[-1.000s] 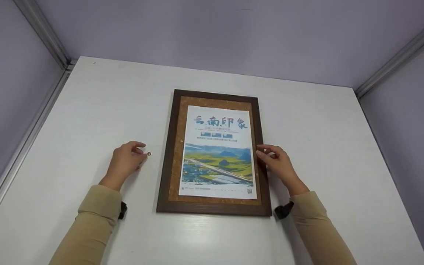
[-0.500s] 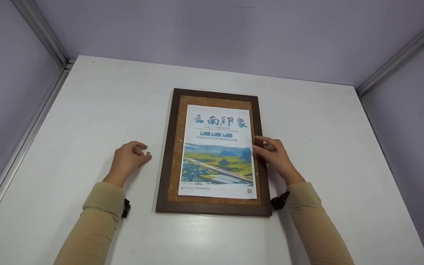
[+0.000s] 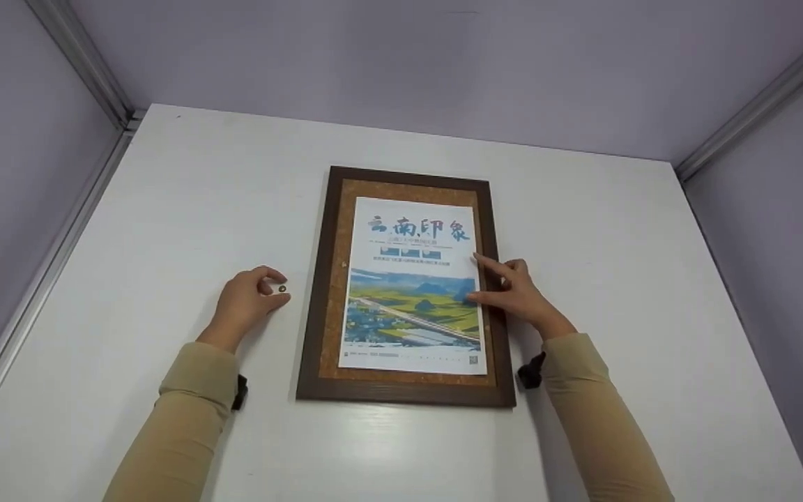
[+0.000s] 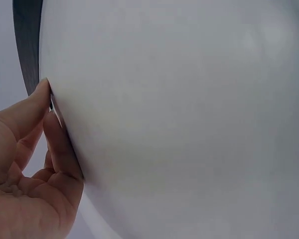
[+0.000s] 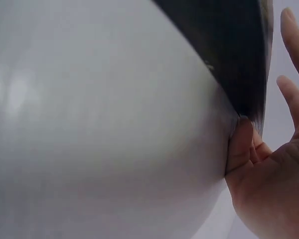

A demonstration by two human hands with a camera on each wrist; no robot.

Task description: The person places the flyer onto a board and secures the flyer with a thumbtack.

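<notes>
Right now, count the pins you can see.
2. One pin is pinched in the left hand; another sits in the cork board's left strip. The poster may hide more.

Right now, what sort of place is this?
Likely a partitioned booth or test cell: plain lilac wall panels joined by aluminium corner posts, and a bare white table carrying only a framed cork board.

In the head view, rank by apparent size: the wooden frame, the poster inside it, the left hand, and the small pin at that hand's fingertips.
1. Wooden frame
2. Poster, lying wholly inside the frame
3. Left hand
4. Pin, a small dot by the fingertips

All lie on the same white table at similar depth, so the order looks safe.
</notes>
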